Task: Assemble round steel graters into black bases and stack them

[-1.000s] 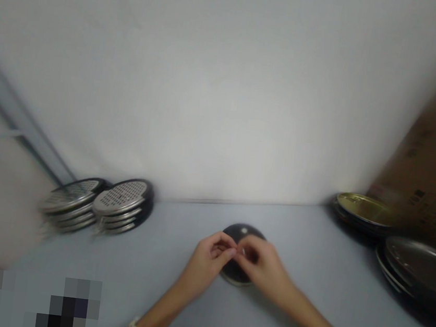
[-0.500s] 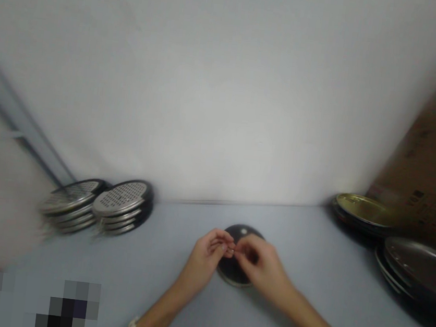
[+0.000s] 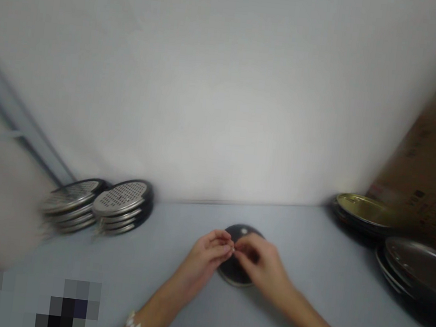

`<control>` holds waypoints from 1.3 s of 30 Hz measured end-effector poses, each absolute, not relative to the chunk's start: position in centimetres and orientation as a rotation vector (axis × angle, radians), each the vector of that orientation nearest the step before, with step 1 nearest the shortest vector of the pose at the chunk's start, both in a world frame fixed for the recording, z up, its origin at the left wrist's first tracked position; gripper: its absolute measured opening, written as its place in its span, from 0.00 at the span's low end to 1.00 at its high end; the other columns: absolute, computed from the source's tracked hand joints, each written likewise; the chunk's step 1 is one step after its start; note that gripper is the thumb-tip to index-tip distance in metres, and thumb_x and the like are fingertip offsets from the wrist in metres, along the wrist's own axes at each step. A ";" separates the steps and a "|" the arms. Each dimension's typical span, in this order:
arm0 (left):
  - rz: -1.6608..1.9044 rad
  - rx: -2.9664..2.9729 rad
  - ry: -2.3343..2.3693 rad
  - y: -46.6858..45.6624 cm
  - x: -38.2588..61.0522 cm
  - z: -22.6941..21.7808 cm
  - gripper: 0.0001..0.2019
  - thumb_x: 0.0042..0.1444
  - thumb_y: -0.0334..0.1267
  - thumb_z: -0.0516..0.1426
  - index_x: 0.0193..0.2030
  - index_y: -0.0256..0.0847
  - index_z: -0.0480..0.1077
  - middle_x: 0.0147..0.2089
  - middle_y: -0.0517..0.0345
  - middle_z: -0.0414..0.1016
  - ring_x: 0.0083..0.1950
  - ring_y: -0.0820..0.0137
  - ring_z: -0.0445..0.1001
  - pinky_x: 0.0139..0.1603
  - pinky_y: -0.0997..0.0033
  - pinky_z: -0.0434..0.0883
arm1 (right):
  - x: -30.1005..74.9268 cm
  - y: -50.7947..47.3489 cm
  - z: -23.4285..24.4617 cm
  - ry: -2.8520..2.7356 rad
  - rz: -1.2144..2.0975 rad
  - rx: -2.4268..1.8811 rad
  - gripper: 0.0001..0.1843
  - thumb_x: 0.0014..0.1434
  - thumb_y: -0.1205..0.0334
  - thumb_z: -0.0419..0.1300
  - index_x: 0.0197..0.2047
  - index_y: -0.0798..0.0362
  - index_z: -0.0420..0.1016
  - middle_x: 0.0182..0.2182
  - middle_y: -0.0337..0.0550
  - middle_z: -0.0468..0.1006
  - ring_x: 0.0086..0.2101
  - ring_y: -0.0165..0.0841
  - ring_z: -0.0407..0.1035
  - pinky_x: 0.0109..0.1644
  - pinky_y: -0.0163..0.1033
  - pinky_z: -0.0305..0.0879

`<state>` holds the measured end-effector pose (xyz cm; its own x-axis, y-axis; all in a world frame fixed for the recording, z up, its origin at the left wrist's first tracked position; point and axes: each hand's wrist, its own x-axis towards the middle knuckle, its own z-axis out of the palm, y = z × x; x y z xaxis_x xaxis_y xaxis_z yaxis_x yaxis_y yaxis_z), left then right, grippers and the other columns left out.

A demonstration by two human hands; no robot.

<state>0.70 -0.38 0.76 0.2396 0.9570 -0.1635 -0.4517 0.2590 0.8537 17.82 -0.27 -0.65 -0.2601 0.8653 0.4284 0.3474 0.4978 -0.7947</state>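
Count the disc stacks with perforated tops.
2: the left stack and, beside it, the right stack, both at the left of the table. Others may be out of view.

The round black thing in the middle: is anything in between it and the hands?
Nothing visible stands between the black disc and the left hand or right hand: both overlap it in view. Whether they pinch something tiny is too blurred to tell. The perforated stacks sit off to the left, out of the way.

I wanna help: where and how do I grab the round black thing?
Probably pinch the black disc by its near rim, coming from the person's side: that curved edge shows, while the left hand and right hand overlap its sides.
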 end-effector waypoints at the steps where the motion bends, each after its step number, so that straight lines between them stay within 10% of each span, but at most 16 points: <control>1: 1.100 0.756 0.795 -0.4 0.7 0.8 0.16 0.41 0.31 0.70 0.37 0.36 0.73 0.35 0.58 0.76 0.37 0.75 0.75 0.43 0.77 0.70 | 17.8 -0.3 -0.7 -1.833 0.713 -1.007 0.03 0.61 0.66 0.60 0.36 0.51 0.75 0.30 0.40 0.76 0.31 0.32 0.70 0.37 0.35 0.65; 39: 1.051 2.027 1.242 -2.1 0.9 1.2 0.06 0.59 0.33 0.57 0.35 0.42 0.77 0.35 0.54 0.80 0.35 0.66 0.76 0.39 0.71 0.70 | 18.0 -0.5 -0.5 -1.693 0.803 -1.072 0.06 0.61 0.64 0.59 0.33 0.52 0.77 0.28 0.41 0.79 0.30 0.34 0.73 0.38 0.37 0.66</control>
<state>0.89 -2.09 1.22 0.2725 0.9006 0.3387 0.4828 -0.4325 0.7615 18.04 -0.48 -0.53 -0.1713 0.9149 0.3656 0.2958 0.4017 -0.8667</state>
